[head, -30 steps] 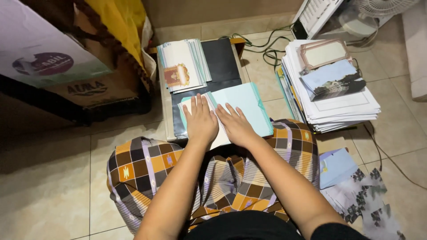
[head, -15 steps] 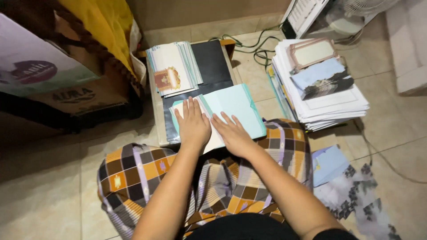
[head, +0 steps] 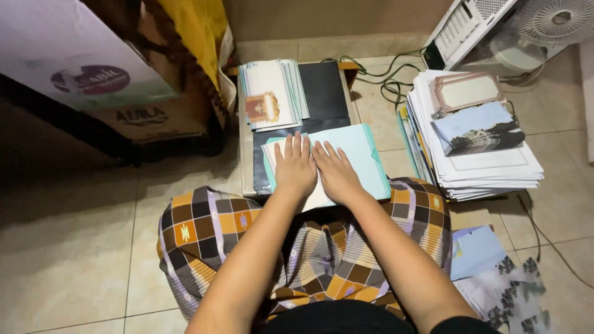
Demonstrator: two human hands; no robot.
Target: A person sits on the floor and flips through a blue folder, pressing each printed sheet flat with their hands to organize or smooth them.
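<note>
Both palms press flat on a light teal folded card [head: 362,158] that lies on a small low table with a black mat [head: 325,99]. My left hand [head: 294,166] rests on the card's pale left part, fingers together and pointing away from me. Right beside it, my right hand [head: 337,173] lies flat, fingers slightly spread. Neither hand grips anything. Further back on the mat sits a stack of finished cards [head: 272,93] with a gold and red emblem on top. My lap is covered by a checked brown and orange cloth [head: 204,229].
A tall pile of white sheets [head: 476,164] stands on the floor at right, topped by a pink-framed card and a blue printed card. More blue and patterned sheets [head: 495,272] lie at lower right. Cardboard boxes [head: 111,80] stand at left, a fan [head: 554,21] and cables behind.
The camera view shifted slightly. My hands stay flat on the teal card, having slid a little toward its left side.
</note>
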